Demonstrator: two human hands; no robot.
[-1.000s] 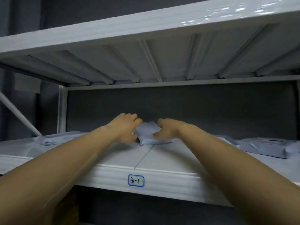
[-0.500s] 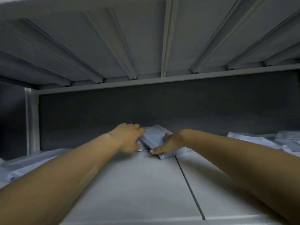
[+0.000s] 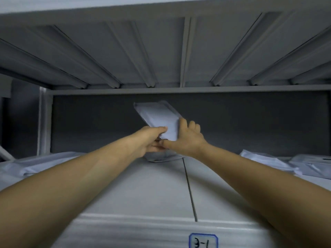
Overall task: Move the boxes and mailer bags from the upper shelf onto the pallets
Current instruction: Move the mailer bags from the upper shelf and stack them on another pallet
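A pale grey mailer bag (image 3: 158,117) is tilted up off the white shelf (image 3: 143,190), its far end raised against the dark back wall. My left hand (image 3: 150,140) grips its lower left edge. My right hand (image 3: 186,138) clasps its lower right corner, thumb toward the left hand. Under both hands a second mailer bag (image 3: 161,157) lies flat on the shelf. More mailer bags lie at the far left (image 3: 37,163) and at the right (image 3: 268,161).
The ribbed underside of the shelf above (image 3: 179,51) hangs low over my hands. A white upright post (image 3: 43,120) stands at the back left. A label reading "3-1" (image 3: 203,241) marks the shelf's front edge. A seam (image 3: 189,190) splits the shelf board.
Both hands have lifted the mailer bag off the shelf and tipped its far end upward. The view has pulled back, so the front edge label shows again.
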